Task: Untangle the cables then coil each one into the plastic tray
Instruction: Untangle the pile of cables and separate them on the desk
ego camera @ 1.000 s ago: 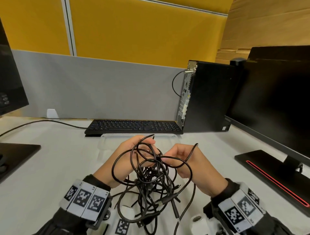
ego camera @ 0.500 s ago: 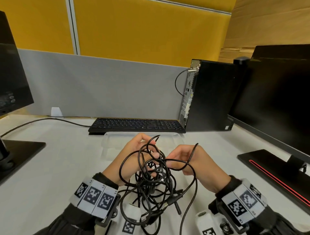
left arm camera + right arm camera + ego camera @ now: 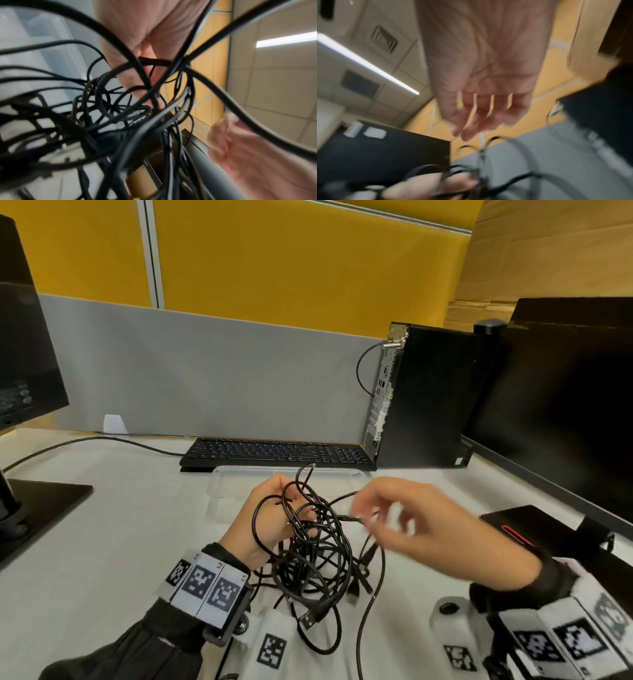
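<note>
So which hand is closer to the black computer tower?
Right. The right hand hovers, blurred, on the black computer tower's side; the left hand, farther away, grips the tangled black cables.

I can read very little here. The white marker bands on my left wrist carry black-and-white square codes with small corner characters, one looking like "L2" and another like "L1", though they are tiny. The keyboard key legends are too small to read. I make out no wording on the monitors or the computer tower.
</note>
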Demonstrator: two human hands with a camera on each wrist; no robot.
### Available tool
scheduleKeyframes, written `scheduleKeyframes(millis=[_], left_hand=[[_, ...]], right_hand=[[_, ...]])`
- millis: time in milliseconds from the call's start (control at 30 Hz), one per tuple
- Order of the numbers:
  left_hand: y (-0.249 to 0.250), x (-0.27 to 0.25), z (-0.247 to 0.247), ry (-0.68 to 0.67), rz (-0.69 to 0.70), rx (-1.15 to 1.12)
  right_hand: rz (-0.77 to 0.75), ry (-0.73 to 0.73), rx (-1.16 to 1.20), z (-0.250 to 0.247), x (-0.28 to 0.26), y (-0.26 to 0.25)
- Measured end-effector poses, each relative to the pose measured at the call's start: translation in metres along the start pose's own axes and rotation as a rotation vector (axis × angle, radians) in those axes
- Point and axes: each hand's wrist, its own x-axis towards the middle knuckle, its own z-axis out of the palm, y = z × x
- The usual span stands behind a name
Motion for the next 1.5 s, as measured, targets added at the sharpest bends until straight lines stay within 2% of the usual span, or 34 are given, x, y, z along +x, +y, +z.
scheduleKeyframes(millis=[67, 167, 267, 333, 367, 433, 467, 500, 533, 567, 633, 667, 733, 833, 900, 1000, 1067, 1133, 1200, 1267, 1367, 1433, 1500], left_hand=[[0.000, 0.000, 0.003, 0.044, 0.015, 0.028], [-0.003, 0.003, 0.005, 0.102, -0.015, -0.040], [0.005, 0.003, -0.004, 0.058, -0.097, -0.104], [0.015, 0.001, -0.018, -0.026, -0.138, 0.031], [0.021, 0.002, -0.026, -0.027, -0.121, 0.153], [0.036, 0.002, -0.038, 0.114, 0.064, 0.386], [0.041, 0.002, -0.039, 0.186, 0.208, 0.425], [0.046, -0.002, -0.035, 0.181, 0.336, 0.423], [0.048, -0.006, -0.028, 0.079, 0.418, 0.386], [0.047, -0.010, -0.017, -0.069, 0.429, 0.365], [0.039, -0.014, 0.001, -0.293, 0.364, 0.430], [0.035, -0.013, 0.008, -0.336, 0.348, 0.484], [0.032, -0.011, 0.012, -0.367, 0.336, 0.607], [0.033, -0.007, 0.005, -0.393, 0.313, 0.694], [0.034, -0.004, -0.003, -0.399, 0.314, 0.697], [0.037, -0.002, -0.012, -0.399, 0.288, 0.677], [0.037, -0.002, -0.014, -0.383, 0.286, 0.682], [0.036, -0.002, -0.013, -0.354, 0.296, 0.709], [0.036, 0.000, -0.011, -0.329, 0.298, 0.703], [0.037, 0.002, -0.009, -0.298, 0.296, 0.692], [0.040, 0.002, -0.005, -0.247, 0.282, 0.708], [0.043, 0.002, 0.000, -0.228, 0.295, 0.732], [0.044, 0.000, 0.005, -0.230, 0.314, 0.749]], right_hand=[[-0.191, -0.178, 0.057, 0.015, 0.004, -0.019], [-0.257, -0.366, -0.080, 0.039, 0.017, -0.033], [-0.129, -0.312, -0.160, 0.035, 0.033, -0.030], [-0.010, -0.224, -0.219, 0.017, 0.043, -0.022], [0.035, -0.205, -0.302, 0.006, 0.048, -0.019], [0.082, -0.208, -0.507, -0.010, 0.058, -0.017], [0.063, -0.212, -0.554, -0.015, 0.063, -0.017], [0.027, -0.214, -0.551, -0.016, 0.067, -0.018], [-0.011, -0.212, -0.505, -0.017, 0.072, -0.018], [-0.032, -0.203, -0.407, -0.016, 0.076, -0.019], [0.020, -0.162, -0.087, -0.017, 0.081, -0.023], [0.069, -0.128, 0.081, -0.020, 0.081, -0.023], [0.127, -0.018, 0.311, -0.028, 0.080, -0.023], [0.090, 0.199, 0.452, -0.047, 0.075, -0.022], [0.051, 0.421, 0.601, -0.066, 0.071, -0.020], [-0.007, 0.854, 0.946, -0.101, 0.062, -0.013], [-0.024, 1.108, 0.998, -0.115, 0.057, -0.005], [0.015, 1.192, 0.934, -0.118, 0.055, 0.005], [0.108, 1.057, 0.777, -0.113, 0.056, 0.014], [0.166, 0.831, 0.462, -0.103, 0.057, 0.020], [0.057, 0.514, 0.020, -0.075, 0.059, 0.013], [-0.029, 0.190, -0.273, -0.050, 0.061, 0.005], [-0.016, -0.111, -0.608, -0.022, 0.064, -0.002]])
